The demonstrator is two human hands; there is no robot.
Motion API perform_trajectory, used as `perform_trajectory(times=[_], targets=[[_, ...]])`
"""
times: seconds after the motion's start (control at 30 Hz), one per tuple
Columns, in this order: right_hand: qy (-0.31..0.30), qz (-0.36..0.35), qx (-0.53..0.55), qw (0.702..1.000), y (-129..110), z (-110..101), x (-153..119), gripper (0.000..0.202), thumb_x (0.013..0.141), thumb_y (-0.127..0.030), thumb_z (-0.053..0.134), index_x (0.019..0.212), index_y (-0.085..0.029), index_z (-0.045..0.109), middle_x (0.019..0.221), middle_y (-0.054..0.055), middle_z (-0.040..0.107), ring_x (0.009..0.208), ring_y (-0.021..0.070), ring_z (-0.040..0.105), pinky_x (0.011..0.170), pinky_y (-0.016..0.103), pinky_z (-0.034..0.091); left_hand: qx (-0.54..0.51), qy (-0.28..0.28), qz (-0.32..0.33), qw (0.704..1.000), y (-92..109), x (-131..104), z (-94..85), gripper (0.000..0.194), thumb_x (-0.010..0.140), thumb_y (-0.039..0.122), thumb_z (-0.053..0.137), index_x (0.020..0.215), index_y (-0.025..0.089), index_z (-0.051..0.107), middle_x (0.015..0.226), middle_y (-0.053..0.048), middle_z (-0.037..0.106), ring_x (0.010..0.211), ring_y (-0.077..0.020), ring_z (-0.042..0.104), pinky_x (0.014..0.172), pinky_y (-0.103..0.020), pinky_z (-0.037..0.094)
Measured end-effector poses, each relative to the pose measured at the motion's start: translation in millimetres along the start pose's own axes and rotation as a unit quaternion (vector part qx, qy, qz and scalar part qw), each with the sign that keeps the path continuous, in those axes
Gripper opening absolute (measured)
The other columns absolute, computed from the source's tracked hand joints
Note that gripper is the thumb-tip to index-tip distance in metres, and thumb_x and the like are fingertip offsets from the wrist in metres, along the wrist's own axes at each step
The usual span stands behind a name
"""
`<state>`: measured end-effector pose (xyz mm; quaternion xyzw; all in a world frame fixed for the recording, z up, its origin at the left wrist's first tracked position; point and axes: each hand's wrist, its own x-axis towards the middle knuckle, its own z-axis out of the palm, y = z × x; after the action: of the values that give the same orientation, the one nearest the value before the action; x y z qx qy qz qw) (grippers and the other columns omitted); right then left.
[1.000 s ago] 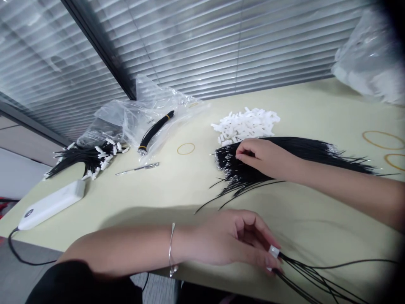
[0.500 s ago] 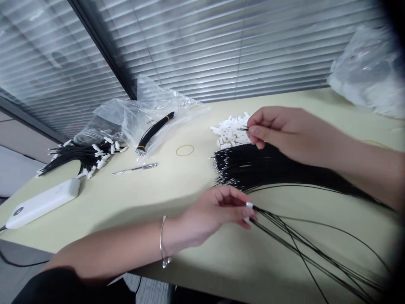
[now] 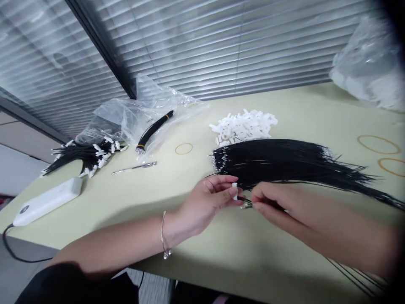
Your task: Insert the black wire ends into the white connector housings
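Observation:
Between thumb and fingers, my left hand pinches a small white connector, with black wires running out of its right side. My right hand is closed on thin black wires just right of that connector. The far ends of several wires show below my right forearm. Behind both hands lies a large bundle of black wires with shiny metal tips. A heap of white connectors rests beyond the bundle.
At the left are wires with white connectors, a white power strip and a pen. A tied black wire bundle lies on a clear plastic bag. Rubber bands and another bag are on the table.
My right hand has come down from beside the white heap to the connector in my left hand, bringing its wires. My left hand has shifted slightly left and up.

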<state>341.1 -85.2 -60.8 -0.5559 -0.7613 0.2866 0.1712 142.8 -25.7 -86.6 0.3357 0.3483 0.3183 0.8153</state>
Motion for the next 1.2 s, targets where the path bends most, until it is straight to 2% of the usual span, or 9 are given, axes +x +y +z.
perform_trajectory(times=[0.13, 0.37, 0.67, 0.87, 0.9, 0.97, 1.03, 1.1, 1.2], targets=[[-0.039, 0.047, 0.037, 0.997, 3.8, 2.9, 20.1, 0.032, 0.092, -0.049, 0.039, 0.078, -0.027, 0.057, 0.066, 0.001, 0.064, 0.055, 0.0182, 0.055, 0.049, 0.031, 0.04, 0.001, -0.012, -0.021, 1.0, 2.2, -0.5, -1.5, 0.027, 0.07, 0.017, 0.087, 0.094, 0.011, 0.074, 0.081, -0.004, 0.073, 0.079, -0.0127, 0.068, 0.075, -0.027, 0.057], [-0.032, 0.067, 0.054, 0.996, 10.3, 2.7, 18.2, 0.035, 0.091, -0.051, 0.039, 0.076, -0.026, 0.059, 0.061, 0.002, 0.061, 0.05, 0.0173, 0.048, 0.043, 0.029, 0.035, -0.012, -0.022, -0.018, 1.0, 0.5, 0.3, -2.4, 0.022, 0.072, 0.015, 0.085, 0.093, 0.012, 0.077, 0.081, -0.004, 0.074, 0.079, -0.0117, 0.069, 0.075, -0.026, 0.058], [-0.054, 0.08, 0.045, 0.994, 5.3, -9.1, 19.2, 0.038, 0.091, -0.052, 0.043, 0.083, -0.025, 0.068, 0.074, 0.002, 0.07, 0.063, 0.0186, 0.059, 0.056, 0.03, 0.042, -0.014, -0.034, -0.009, 0.999, -1.0, 2.7, -5.1, 0.019, 0.074, 0.015, 0.084, 0.092, 0.013, 0.077, 0.082, -0.004, 0.074, 0.08, -0.0116, 0.069, 0.074, -0.025, 0.059], [0.103, -0.043, -0.024, 0.993, -7.8, -4.8, -8.1, 0.028, 0.095, -0.04, 0.047, 0.077, -0.028, 0.064, 0.061, -0.002, 0.062, 0.049, 0.0143, 0.052, 0.047, 0.028, 0.035, 0.003, -0.039, -0.004, 0.999, -3.3, 1.8, -3.4, 0.02, 0.072, 0.016, 0.085, 0.09, 0.014, 0.076, 0.079, -0.001, 0.073, 0.078, -0.0123, 0.071, 0.077, -0.027, 0.058], [0.111, -0.064, -0.036, 0.991, -10.6, -2.6, -11.0, 0.026, 0.095, -0.036, 0.047, 0.075, -0.027, 0.062, 0.059, -0.003, 0.06, 0.048, 0.0135, 0.051, 0.046, 0.028, 0.033, 0.008, -0.041, -0.002, 0.999, -3.8, 1.4, -3.0, 0.02, 0.073, 0.016, 0.085, 0.09, 0.014, 0.075, 0.079, -0.001, 0.073, 0.079, -0.0123, 0.071, 0.078, -0.026, 0.057], [0.083, -0.081, -0.035, 0.993, -13.3, 2.0, -10.1, 0.025, 0.092, -0.028, 0.046, 0.071, -0.025, 0.06, 0.058, -0.003, 0.06, 0.047, 0.0129, 0.05, 0.045, 0.027, 0.032, 0.022, -0.039, 0.008, 0.999, -4.4, 0.7, -2.3, 0.018, 0.074, 0.015, 0.083, 0.09, 0.014, 0.075, 0.081, -0.001, 0.073, 0.08, -0.0103, 0.07, 0.08, -0.024, 0.054], [0.03, -0.06, -0.023, 0.998, -10.9, 5.9, -1.6, 0.025, 0.089, -0.024, 0.045, 0.067, -0.023, 0.057, 0.057, -0.002, 0.061, 0.047, 0.0124, 0.051, 0.045, 0.026, 0.032, 0.043, -0.03, 0.019, 0.998, -4.3, -0.1, -2.0, 0.016, 0.076, 0.013, 0.081, 0.09, 0.013, 0.074, 0.082, 0.0, 0.073, 0.077, -0.0068, 0.067, 0.078, -0.02, 0.05], [-0.002, -0.019, -0.017, 1.0, -5.1, 8.0, 8.6, 0.025, 0.089, -0.026, 0.044, 0.066, -0.023, 0.055, 0.057, -0.003, 0.059, 0.048, 0.0118, 0.05, 0.045, 0.025, 0.032, 0.057, -0.023, 0.019, 0.998, -3.7, -0.7, -2.4, 0.014, 0.079, 0.013, 0.079, 0.091, 0.013, 0.072, 0.081, 0.0, 0.071, 0.075, -0.0056, 0.065, 0.076, -0.02, 0.048], [-0.004, 0.023, -0.011, 1.0, 3.1, 8.1, 16.4, 0.026, 0.089, -0.032, 0.044, 0.068, -0.023, 0.054, 0.056, -0.004, 0.056, 0.049, 0.0114, 0.046, 0.045, 0.025, 0.03, 0.045, -0.025, 0.011, 0.999, -2.8, -0.8, -4.0, 0.019, 0.081, 0.013, 0.077, 0.097, 0.014, 0.067, 0.079, 0.001, 0.069, 0.078, -0.0082, 0.067, 0.078, -0.023, 0.049]])
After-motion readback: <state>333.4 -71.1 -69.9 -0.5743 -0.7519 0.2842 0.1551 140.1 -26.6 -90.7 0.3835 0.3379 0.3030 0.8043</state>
